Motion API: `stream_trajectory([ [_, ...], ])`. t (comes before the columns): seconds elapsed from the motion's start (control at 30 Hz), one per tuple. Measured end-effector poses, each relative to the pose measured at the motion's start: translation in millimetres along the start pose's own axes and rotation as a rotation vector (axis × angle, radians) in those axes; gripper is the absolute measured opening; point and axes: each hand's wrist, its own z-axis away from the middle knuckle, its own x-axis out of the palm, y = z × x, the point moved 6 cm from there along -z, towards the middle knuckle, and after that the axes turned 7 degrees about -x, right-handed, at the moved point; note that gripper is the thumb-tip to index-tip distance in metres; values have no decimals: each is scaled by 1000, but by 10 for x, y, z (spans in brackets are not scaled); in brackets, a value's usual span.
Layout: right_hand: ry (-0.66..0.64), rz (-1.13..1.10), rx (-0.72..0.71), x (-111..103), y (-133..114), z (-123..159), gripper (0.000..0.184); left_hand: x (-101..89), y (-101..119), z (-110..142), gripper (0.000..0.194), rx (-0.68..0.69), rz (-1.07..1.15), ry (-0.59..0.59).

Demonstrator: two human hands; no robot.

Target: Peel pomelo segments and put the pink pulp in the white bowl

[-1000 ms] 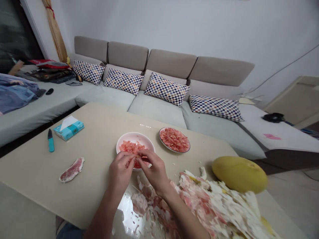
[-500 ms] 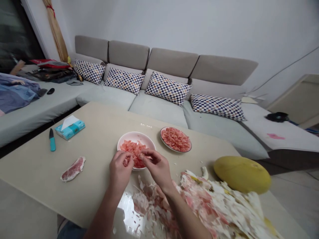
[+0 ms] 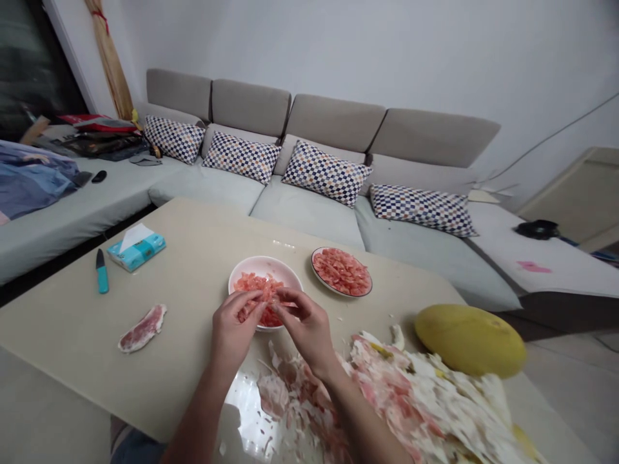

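Note:
Over the near rim of a white bowl my two hands come close together. My left hand is closed around a pink piece of pomelo flesh, partly hidden by the fingers. Thumb and forefinger of my right hand pinch at the same piece, close to the left fingertips. Loose pink pomelo flesh lies in the bowl beneath them. Behind and to the right stands a dark-rimmed plate heaped with more pomelo flesh. Torn peel and membrane spread beside my right forearm.
On the table, a whole yellow pomelo sits at the right. To the left lie a pomelo segment, a teal-handled knife and a tissue pack. A grey sofa with checked cushions runs behind.
The left fingers have straightened a little and moved right, bringing their tips nearer the right hand's. My right hand has hardly moved.

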Motion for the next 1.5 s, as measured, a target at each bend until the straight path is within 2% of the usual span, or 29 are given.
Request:
stream_trajectory([
  [0.1,-79,43,-100,37,-76,-16,25,48,-82,-26,19,-101,74,-107],
  [0.17,-114,32,-126,47,-99,-26,25,85,-160,-34,18,-228,123,-164],
  [0.27,-117,-25,-30,33,-37,-42,24,116,-232,-21,24,-400,195,-192],
  [0.33,-145,-41,58,40,21,-51,22,122,-229,-12,28,-442,240,-198],
  [0.47,-251,-42,118,78,50,-73,20,122,-229,-4,33,-455,252,-223],
  [0.6,-306,-98,164,101,60,-79,21,124,-268,-2,31,-441,213,-253],
  [0.7,-319,-164,203,119,84,-65,25,136,-304,15,35,-494,286,-280],
  [0.83,-276,-194,203,110,135,-61,29,134,-314,26,40,-571,394,-268],
  [0.97,-223,-182,164,100,180,-66,27,112,-291,3,39,-544,441,-197],
  [1.23,-140,-82,10,132,114,-42,16,148,-354,-9,36,-515,437,-123],
  [1.4,-64,-38,-28,83,172,-25,13,169,-405,-28,35,-507,409,-68],
  [1.5,-57,-36,-23,43,209,-24,14,183,-414,-32,39,-505,384,-76],
])
